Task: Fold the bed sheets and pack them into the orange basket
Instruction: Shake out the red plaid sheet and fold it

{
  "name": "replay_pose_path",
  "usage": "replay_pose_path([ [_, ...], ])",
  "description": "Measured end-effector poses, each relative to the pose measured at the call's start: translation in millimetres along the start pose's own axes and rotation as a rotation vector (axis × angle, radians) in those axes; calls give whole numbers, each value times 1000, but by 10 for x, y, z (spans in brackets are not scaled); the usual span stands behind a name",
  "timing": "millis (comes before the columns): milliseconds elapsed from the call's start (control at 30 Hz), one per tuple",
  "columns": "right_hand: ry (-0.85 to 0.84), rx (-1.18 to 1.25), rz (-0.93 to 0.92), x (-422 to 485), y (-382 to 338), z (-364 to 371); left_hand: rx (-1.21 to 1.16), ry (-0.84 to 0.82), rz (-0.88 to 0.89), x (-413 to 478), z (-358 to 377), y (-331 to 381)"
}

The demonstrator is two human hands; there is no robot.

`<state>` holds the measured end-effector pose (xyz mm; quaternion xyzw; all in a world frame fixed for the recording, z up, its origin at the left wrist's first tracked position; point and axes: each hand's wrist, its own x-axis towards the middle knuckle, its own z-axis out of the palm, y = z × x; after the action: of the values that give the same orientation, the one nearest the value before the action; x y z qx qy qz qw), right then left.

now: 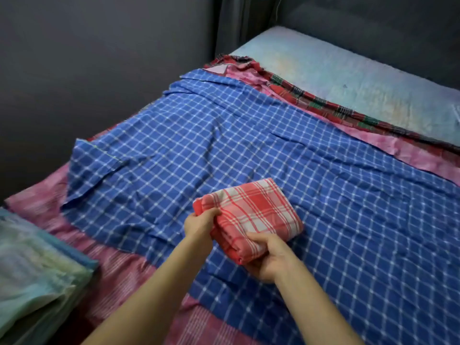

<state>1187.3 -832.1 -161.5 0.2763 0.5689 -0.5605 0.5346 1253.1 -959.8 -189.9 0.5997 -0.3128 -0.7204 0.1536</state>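
A blue checked sheet (249,145) is spread across a mattress (348,78), with a pink sheet (112,270) showing past its edges. A pale folded stack (37,270) is cut off at lower left. Over the blue sheet, a folded red plaid sheet (256,212) is gripped at its left corner by the left hand (199,224) and at its near edge by the right hand (271,255).

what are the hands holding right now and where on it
Both grip the folded red plaid sheet: the left hand at its left end, the right hand at its near corner.
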Motion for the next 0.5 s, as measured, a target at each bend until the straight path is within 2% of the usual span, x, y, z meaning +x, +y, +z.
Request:
replay_pose_path([
  [67,-46,122,-26,-122,117,62,61,-28,149,-275,-205,166],
  [100,-16,174,-50,-128,120,66,86,-61,200,-392,-251,236],
  [267,19,164,-62,-315,275,552,224,-127,336,-820,-1025,759],
  [500,-311,-23,-37,-693,932,2091,233,98,438,-1154,-2841,1616],
])
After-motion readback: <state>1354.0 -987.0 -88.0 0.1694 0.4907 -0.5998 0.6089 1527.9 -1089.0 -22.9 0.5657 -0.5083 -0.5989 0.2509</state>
